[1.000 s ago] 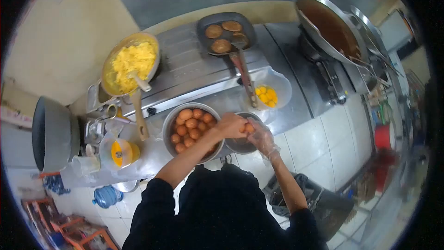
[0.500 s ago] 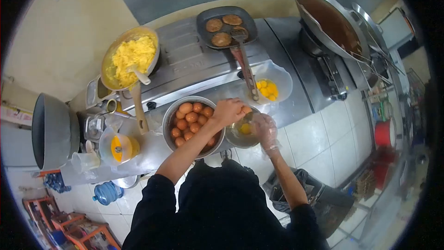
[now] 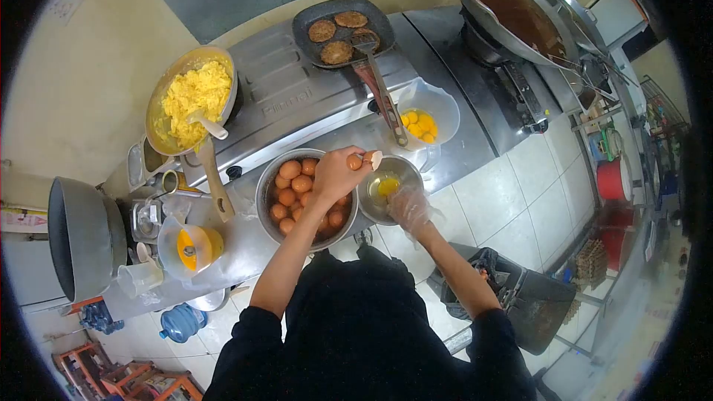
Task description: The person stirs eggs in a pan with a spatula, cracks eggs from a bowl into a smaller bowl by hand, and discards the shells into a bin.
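My left hand [image 3: 336,175] holds a cracked brown eggshell [image 3: 364,160] above the gap between two steel bowls. The big bowl [image 3: 261,191] under my left wrist is full of brown eggs [image 3: 291,182]. The small steel bowl [image 3: 371,212] to its right holds a raw yolk [image 3: 388,187] with its white. My right hand [image 3: 408,209], in a clear plastic glove, sits on this small bowl's near rim and grips it.
A white tub of yolks [image 3: 420,125] stands behind the small bowl. On the stove are a pan of scrambled egg [image 3: 194,95], a griddle pan of patties [image 3: 340,30] and a wok of brown liquid [image 3: 512,11]. A bin with a black bag [image 3: 520,304] stands at the right.
The egg held by both hands was cracked over the small bowl, and its yolk now lies inside. My left hand has lifted away with the shell; the right dropped to the bowl's rim.
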Demonstrator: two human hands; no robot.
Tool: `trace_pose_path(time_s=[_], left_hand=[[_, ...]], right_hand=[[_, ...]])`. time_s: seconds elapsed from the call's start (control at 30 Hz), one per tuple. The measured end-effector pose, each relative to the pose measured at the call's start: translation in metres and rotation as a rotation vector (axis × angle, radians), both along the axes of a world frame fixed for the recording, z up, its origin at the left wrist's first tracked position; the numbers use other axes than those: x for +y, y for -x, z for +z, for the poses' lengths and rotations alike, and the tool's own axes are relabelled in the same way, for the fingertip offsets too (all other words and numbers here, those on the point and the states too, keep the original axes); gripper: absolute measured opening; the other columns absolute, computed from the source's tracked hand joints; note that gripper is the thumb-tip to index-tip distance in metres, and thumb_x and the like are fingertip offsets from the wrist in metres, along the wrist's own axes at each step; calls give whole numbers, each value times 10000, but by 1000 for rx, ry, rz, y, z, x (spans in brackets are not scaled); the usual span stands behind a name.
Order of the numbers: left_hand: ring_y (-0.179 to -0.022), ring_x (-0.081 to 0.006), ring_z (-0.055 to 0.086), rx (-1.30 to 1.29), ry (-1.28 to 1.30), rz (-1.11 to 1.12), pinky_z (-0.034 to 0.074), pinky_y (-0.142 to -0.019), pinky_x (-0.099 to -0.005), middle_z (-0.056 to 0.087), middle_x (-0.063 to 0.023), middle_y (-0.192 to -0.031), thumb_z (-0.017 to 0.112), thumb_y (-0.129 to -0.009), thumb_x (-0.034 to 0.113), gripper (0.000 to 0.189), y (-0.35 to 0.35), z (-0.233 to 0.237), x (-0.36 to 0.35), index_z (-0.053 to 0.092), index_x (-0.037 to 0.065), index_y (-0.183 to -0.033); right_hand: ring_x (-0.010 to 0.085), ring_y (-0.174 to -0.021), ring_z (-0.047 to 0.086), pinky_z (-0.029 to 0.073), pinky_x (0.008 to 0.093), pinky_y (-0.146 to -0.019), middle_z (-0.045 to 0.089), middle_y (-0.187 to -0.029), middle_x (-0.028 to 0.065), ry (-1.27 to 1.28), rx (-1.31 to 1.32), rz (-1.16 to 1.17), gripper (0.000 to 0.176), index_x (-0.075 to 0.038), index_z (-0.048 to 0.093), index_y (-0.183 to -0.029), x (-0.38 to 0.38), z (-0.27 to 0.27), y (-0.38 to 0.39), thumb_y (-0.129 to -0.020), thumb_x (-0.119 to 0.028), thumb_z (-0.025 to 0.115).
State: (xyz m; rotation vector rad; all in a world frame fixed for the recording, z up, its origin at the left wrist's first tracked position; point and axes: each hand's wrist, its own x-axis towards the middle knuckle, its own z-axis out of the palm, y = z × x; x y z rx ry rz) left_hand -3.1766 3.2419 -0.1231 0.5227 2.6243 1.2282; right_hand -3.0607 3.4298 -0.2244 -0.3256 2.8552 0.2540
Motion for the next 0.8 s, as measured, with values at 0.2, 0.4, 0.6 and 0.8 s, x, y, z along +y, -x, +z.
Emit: trace_pose_path(time_s=[0.2, 0.4, 0.6, 0.8], left_hand=[[-782, -361, 677, -16, -29, 36, 539, -698, -417, 701, -165, -825, 709, -781, 378, 332, -9, -2, -13, 724, 103, -965], [-816, -326, 691, -82, -15, -56, 530, -718, -376, 706, -175, -861, 694, -814, 353, 336, -23, 2, 11, 719, 72, -994], [-883, -281, 693, -262, -23, -445, 525, -771, -356, 710, -172, -946, 696, -847, 312, 350, -31, 10, 48, 694, 61, -1090], [-927, -327, 670, -297, -42, -769, 504, -826, -373, 682, -222, -978, 738, -812, 415, 556, -53, 26, 88, 629, 60, -1225]], right_hand=[[276, -881, 666, 461, 443, -771, 693, -885, 114, 30, -36, -243, 245, -125, 720, -939, -8, 55, -2, -908, -269, 525], [298, -1011, 620, 510, 472, -858, 630, -1135, 155, 1191, 157, -743, 304, -34, 635, -1129, 8, 72, -46, -960, -277, 564], [226, -1116, 570, 508, 393, -955, 570, -1194, 120, 2230, 85, -819, 347, 12, 517, -1179, 3, 63, -55, -1006, -289, 502], [222, -1090, 573, 494, 317, -954, 574, -1198, 154, 2880, 493, -918, 381, -5, 525, -1198, 6, 58, -97, -981, -317, 548]])
